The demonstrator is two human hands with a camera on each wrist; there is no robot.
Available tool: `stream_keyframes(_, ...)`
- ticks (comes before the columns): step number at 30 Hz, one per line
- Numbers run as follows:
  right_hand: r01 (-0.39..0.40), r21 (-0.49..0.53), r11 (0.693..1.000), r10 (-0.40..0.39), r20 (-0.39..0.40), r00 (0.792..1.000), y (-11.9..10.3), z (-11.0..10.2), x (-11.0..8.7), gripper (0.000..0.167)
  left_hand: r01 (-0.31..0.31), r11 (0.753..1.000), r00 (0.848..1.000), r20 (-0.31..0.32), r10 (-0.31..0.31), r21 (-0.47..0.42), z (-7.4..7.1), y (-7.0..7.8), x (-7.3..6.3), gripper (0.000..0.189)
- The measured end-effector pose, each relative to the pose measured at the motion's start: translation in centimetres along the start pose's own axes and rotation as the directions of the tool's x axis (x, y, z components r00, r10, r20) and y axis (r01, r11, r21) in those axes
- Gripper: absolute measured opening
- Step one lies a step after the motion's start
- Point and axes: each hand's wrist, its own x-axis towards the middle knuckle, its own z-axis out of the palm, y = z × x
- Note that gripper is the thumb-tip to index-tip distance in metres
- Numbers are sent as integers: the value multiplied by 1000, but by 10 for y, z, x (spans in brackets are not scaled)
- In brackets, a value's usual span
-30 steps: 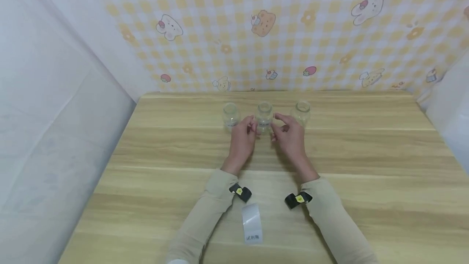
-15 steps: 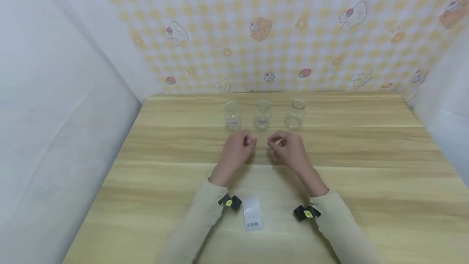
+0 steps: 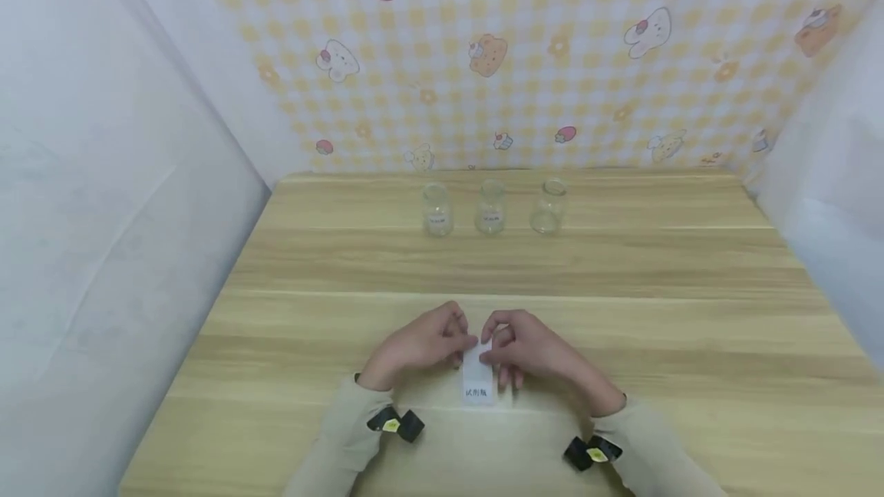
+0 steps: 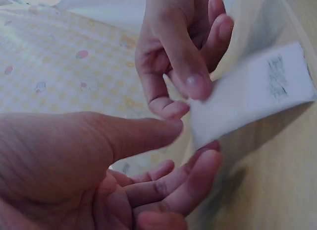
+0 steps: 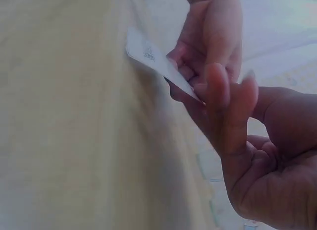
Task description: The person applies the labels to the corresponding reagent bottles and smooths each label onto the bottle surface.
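Close to the near side of the table, my right hand point(image 3: 528, 343) pinches the upper end of a white label strip point(image 4: 247, 96) between thumb and finger. Dark printed characters mark the strip's lower end, and a shadow falls on the wood beneath it. At the strip's other upper corner is my left hand point(image 3: 424, 340), a fingertip behind the edge and the thumb held apart from that finger. Farther back stand three clear glass jars: a left jar point(image 3: 438, 209) and a middle jar point(image 3: 491, 209), both bearing small labels, and a right jar point(image 3: 549, 209) showing no label.
The wood-grain table point(image 3: 311, 267) ends at a yellow checked cloth point(image 3: 414, 60) behind the jars. White sheets hang at both sides, a left sheet point(image 3: 124, 213) and a right sheet point(image 3: 829, 175).
Both hands have left the middle jar and drawn back toward the body. The label strip, earlier lying on the table between the forearms, is now lifted at its upper end by the right hand.
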Motion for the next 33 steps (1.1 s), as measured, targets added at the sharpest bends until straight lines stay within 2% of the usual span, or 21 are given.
stream_keyframes(2, 25, 7, 1000, -25, -51, 998, -10, -7, 0, 21, -42, 999, 999, -24, 42, -10, -7, 12, 0, 23)
stream_keyframes(4, 73, -9, 997, -74, -124, 989, -27, -17, -1, 23, -111, 993, 991, -77, 108, -46, -18, 31, -1, 25)
stream_keyframes(6, 150, -1, 989, -147, -207, 967, -48, -26, -5, 24, -230, 971, 962, -163, 217, -64, -30, 52, -3, 24)
stream_keyframes(8, 258, 20, 966, -242, -283, 928, -68, -31, -9, 26, -363, 927, 908, -258, 329, -94, -40, 72, -6, 20)
stream_keyframes(10, 355, 47, 934, -320, -339, 885, -83, -33, -16, 29, -465, 878, 849, -339, 406, -113, -45, 89, -11, 19)
stream_keyframes(11, 395, 55, 917, -350, -362, 864, -89, -32, -19, 32, -501, 858, 820, -379, 428, -114, -45, 96, -13, 17)
stream_keyframes(12, 424, 57, 904, -375, -372, 849, -94, -32, -23, 35, -523, 842, 802, -411, 434, -130, -44, 101, -16, 15)
stream_keyframes(15, 455, 23, 890, -418, -356, 836, -103, -29, -32, 39, -576, 807, 750, -476, 460, -129, -39, 112, -21, 9)
stream_keyframes(17, 464, -7, 886, -440, -327, 836, -106, -29, -36, 31, -607, 787, 713, -514, 477, -112, -36, 116, -20, 8)
stream_keyframes(19, 473, -29, 880, -459, -300, 836, -109, -29, -39, 19, -640, 764, 667, -551, 501, -81, -35, 119, -17, 8)
stream_keyframes(20, 483, -39, 875, -472, -294, 831, -111, -30, -39, 15, -654, 754, 645, -567, 513, -62, -35, 121, -16, 7)
stream_keyframes(22, 501, -55, 863, -494, -298, 817, -113, -32, -40, 12, -673, 739, 610, -591, 528, -35, -35, 124, -13, 7)
stream_keyframes(23, 513, -51, 857, -502, -306, 809, -114, -33, -41, 12, -676, 737, 602, -594, 533, -23, -36, 125, -12, 7)
stream_keyframes(24, 524, -41, 850, -508, -321, 799, -114, -33, -42, 12, -670, 742, 601, -591, 538, -7, -36, 126, -12, 6)
stream_keyframes(27, 573, -13, 819, -535, -378, 756, -115, -35, -43, 16, -644, 763, 617, -551, 562, 57, -36, 127, -15, 7)
stream_keyframes(29, 612, 3, 791, -558, -406, 723, -115, -37, -42, 20, -624, 771, 619, -521, 588, 127, -36, 127, -19, 6)
stream_keyframes(31, 648, 1, 761, -587, -422, 691, -114, -38, -40, 24, -622, 760, 609, -494, 621, 189, -36, 127, -22, 8)
stream_keyframes(33, 677, 4, 736, -615, -415, 671, -113, -40, -38, 25, -633, 740, 590, -477, 651, 226, -37, 127, -25, 13)
